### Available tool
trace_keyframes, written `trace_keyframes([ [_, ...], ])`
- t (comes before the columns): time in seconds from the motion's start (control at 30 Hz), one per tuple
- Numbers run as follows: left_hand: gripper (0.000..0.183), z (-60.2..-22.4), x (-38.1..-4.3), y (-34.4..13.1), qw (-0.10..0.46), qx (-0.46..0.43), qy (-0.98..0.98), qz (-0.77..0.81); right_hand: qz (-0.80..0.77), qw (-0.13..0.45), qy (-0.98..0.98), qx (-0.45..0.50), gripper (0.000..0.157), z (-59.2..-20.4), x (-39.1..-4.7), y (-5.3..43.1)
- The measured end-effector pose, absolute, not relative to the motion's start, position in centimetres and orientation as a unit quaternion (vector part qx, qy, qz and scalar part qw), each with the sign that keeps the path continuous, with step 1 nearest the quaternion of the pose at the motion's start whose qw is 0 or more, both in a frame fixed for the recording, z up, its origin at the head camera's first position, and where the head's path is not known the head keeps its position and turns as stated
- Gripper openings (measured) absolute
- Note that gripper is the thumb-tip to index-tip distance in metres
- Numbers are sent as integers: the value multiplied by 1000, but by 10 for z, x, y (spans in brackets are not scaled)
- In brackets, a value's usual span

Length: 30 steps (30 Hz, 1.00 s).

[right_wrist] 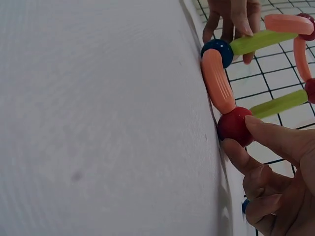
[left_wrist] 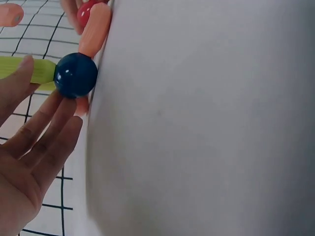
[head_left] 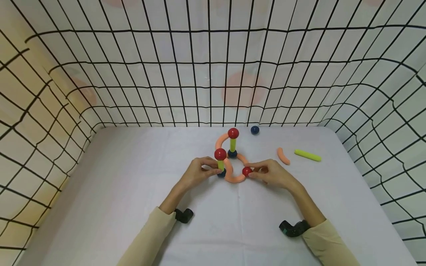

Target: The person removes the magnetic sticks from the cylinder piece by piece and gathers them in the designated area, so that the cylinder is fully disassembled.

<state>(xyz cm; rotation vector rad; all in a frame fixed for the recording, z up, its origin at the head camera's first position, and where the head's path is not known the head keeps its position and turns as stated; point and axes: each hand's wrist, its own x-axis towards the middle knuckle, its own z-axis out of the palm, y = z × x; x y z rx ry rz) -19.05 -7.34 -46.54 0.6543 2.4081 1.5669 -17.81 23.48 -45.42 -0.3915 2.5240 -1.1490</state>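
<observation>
A toy frame of balls joined by sticks stands between my hands. My left hand point(head_left: 201, 170) pinches the near green stick point(left_wrist: 45, 71) with the thumb, its fingertips at the blue ball point(left_wrist: 76, 75) below. A red ball point(head_left: 220, 154) tops that stick. My right hand point(head_left: 271, 173) pinches another red ball point(right_wrist: 236, 126) low on the right between thumb and index finger. A curved orange stick point(right_wrist: 216, 81) links this red ball to the left blue ball. Behind, a second upright green stick point(head_left: 233, 145) joins a red ball point(head_left: 233, 133) to a blue ball point(head_left: 232, 153).
Loose on the white cloth point(head_left: 133, 177) lie a dark blue ball point(head_left: 254, 130) behind the frame, a curved orange stick point(head_left: 283, 156) and a straight green stick point(head_left: 307, 155) to the right. Black wire mesh point(head_left: 209, 62) borders the back and sides.
</observation>
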Motion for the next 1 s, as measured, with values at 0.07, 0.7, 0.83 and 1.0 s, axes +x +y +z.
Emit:
trace_keyframes([
  [0.07,21,-465,-188,-72,92,228,815,524,-398,160,892,-140,43,-454,-178,236],
  [0.7,24,-464,-178,-64,60,229,798,554,-401,115,899,-133,42,-462,-181,232],
  [0.83,23,-464,-176,-61,59,222,798,558,-393,101,905,-127,43,-462,-183,233],
  [1.0,22,-457,-173,-64,45,225,814,534,-331,8,936,-122,41,-455,-180,229],
])
